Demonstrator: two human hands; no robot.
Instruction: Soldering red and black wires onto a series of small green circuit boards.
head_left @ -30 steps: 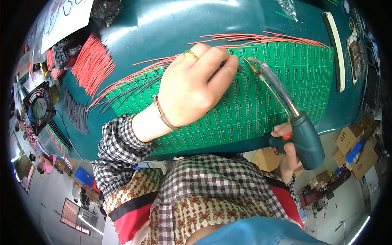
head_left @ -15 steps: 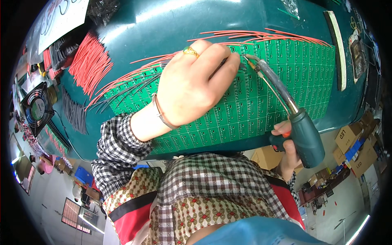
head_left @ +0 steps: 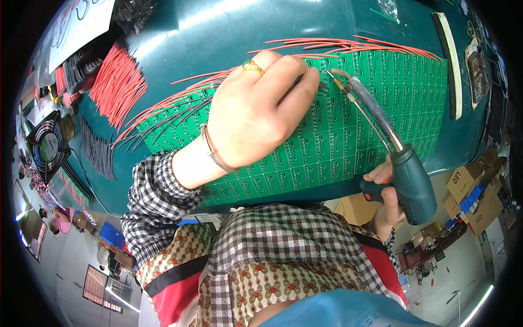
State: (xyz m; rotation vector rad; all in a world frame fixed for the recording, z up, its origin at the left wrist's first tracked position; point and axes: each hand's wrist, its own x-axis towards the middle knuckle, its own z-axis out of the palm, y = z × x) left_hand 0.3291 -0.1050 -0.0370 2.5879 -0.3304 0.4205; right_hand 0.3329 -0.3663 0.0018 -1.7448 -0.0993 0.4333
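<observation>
My left hand [head_left: 256, 109], palm down over a sheet of green circuit boards [head_left: 294, 169], has its fingers pinched together. Dark wire ends [head_left: 323, 87] poke out beyond the fingertips, and dark wire shows between the fingers; how many is hidden. A dark green soldering gun [head_left: 413, 182] is in my right hand [head_left: 385, 196], its fingers wrapped round the handle and trigger. From it a metal tube runs to a bent tip just right of my left fingertips, over the boards' far rows. Red wires [head_left: 201, 79] and black wires [head_left: 177, 117] lie along the boards' far left edge.
More red wires [head_left: 348, 44] lie along the far edge. At left are a red wire bundle [head_left: 117, 82], a grey-black wire bundle [head_left: 98, 150] and a small black fan [head_left: 49, 144]. A long pale-faced strip [head_left: 449, 65] stands to the right. Cardboard boxes [head_left: 476, 201] sit beyond the table.
The soldering gun has shifted slightly right, its tip a little farther from my left fingertips. My right fingers now cover more of the red trigger area. My left hand stays nearly in place.
</observation>
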